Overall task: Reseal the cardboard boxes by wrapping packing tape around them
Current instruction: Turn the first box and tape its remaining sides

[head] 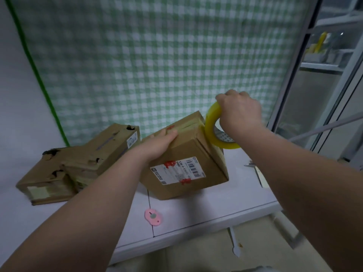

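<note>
Yellow tape roll (209, 122) gripped in R hand (240, 111) fingers, L hand (158, 143) fingers clasping tilted box (189, 152).

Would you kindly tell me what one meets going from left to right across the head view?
Battered cardboard boxes → labelled box, tilted → yellow tape roll at its far right edge → right hand gripping the roll. The left hand and small pink tool overlap the labelled box, so they are left out.
</note>
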The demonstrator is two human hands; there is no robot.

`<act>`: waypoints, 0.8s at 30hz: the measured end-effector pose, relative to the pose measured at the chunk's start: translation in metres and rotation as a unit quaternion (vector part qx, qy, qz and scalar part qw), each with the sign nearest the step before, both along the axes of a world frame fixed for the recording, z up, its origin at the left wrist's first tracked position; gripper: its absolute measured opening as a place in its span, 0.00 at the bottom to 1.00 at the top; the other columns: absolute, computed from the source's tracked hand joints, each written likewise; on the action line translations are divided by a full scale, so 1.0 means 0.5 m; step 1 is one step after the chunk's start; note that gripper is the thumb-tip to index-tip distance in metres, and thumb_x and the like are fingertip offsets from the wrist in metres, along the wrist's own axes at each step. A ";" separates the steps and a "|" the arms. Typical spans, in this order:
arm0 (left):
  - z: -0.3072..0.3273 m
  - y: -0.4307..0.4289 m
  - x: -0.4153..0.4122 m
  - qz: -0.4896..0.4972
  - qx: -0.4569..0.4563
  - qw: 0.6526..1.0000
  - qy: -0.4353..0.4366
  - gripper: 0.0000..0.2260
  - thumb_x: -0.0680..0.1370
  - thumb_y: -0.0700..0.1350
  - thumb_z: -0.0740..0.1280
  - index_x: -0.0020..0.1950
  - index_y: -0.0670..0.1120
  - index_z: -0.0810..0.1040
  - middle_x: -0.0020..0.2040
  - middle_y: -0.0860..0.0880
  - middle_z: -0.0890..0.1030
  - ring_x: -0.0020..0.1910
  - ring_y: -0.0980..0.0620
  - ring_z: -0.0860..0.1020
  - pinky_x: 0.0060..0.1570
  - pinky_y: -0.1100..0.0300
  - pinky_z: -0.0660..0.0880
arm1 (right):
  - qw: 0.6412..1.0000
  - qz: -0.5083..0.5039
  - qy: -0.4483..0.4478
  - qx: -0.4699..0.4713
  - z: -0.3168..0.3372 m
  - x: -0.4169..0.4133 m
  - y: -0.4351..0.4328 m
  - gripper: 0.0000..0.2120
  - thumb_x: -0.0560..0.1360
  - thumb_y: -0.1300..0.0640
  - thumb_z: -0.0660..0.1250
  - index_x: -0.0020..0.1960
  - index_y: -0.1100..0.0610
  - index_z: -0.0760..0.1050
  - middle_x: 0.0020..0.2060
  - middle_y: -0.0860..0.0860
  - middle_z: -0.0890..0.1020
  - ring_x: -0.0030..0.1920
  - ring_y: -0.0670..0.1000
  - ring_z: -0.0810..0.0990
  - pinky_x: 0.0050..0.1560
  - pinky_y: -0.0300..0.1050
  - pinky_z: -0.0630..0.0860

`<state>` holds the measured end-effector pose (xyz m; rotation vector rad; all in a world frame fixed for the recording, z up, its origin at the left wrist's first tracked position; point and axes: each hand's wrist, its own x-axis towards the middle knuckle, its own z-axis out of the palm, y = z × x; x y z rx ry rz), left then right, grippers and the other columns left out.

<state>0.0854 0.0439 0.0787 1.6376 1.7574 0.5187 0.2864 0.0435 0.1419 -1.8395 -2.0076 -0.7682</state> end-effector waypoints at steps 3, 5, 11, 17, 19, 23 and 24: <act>0.040 -0.012 0.004 -0.040 0.002 0.993 -0.108 0.32 0.75 0.71 0.50 0.76 0.60 0.54 0.70 0.55 0.65 0.54 0.57 0.72 0.50 0.62 0.73 | 1.000 0.010 0.012 0.014 0.048 -0.040 0.004 0.17 0.72 0.65 0.63 0.60 0.54 0.72 0.53 0.53 0.75 0.52 0.57 0.74 0.38 0.48 0.64; 0.058 -0.011 0.009 -0.068 0.010 0.985 -0.157 0.30 0.77 0.66 0.53 0.77 0.59 0.51 0.70 0.55 0.66 0.43 0.63 0.71 0.38 0.68 0.70 | 0.999 0.023 0.002 0.023 0.072 -0.067 0.005 0.15 0.72 0.66 0.64 0.57 0.55 0.72 0.53 0.54 0.75 0.53 0.57 0.74 0.39 0.48 0.64; 0.076 0.020 -0.006 -0.065 0.011 0.965 -0.252 0.37 0.73 0.46 0.69 0.75 0.64 0.53 0.56 0.47 0.80 0.46 0.47 0.82 0.47 0.51 0.80 | 0.998 0.050 0.003 0.040 0.112 -0.121 0.018 0.15 0.74 0.63 0.64 0.59 0.54 0.72 0.50 0.53 0.74 0.46 0.57 0.74 0.34 0.45 0.62; 0.086 0.030 -0.021 0.020 0.025 0.970 -0.241 0.20 0.74 0.40 0.60 0.66 0.51 0.66 0.44 0.43 0.77 0.38 0.47 0.77 0.36 0.56 0.76 | 0.990 0.087 0.114 0.016 0.111 -0.143 0.047 0.10 0.76 0.49 0.65 0.53 0.54 0.73 0.41 0.51 0.74 0.40 0.55 0.73 0.32 0.45 0.64; 0.081 0.041 -0.033 0.033 0.034 0.976 -0.214 0.21 0.73 0.45 0.65 0.65 0.51 0.67 0.49 0.44 0.79 0.44 0.46 0.79 0.43 0.53 0.79 | 0.981 0.102 0.165 -0.001 0.101 -0.152 0.056 0.15 0.75 0.44 0.67 0.54 0.54 0.74 0.41 0.50 0.74 0.41 0.54 0.72 0.34 0.45 0.65; 0.069 0.054 -0.060 0.034 0.042 0.987 -0.150 0.28 0.66 0.57 0.76 0.61 0.54 0.70 0.53 0.50 0.79 0.51 0.49 0.78 0.53 0.51 0.78 | 0.953 0.140 0.261 -0.058 0.087 -0.167 0.070 0.20 0.72 0.50 0.70 0.62 0.52 0.72 0.44 0.49 0.74 0.45 0.52 0.74 0.39 0.46 0.70; 0.068 0.056 -0.066 0.036 0.037 0.989 -0.141 0.29 0.65 0.58 0.76 0.61 0.53 0.70 0.53 0.50 0.78 0.51 0.49 0.78 0.51 0.52 0.77 | 0.943 0.145 0.286 -0.086 0.084 -0.168 0.073 0.23 0.71 0.52 0.71 0.64 0.52 0.71 0.46 0.50 0.74 0.45 0.52 0.74 0.39 0.46 0.71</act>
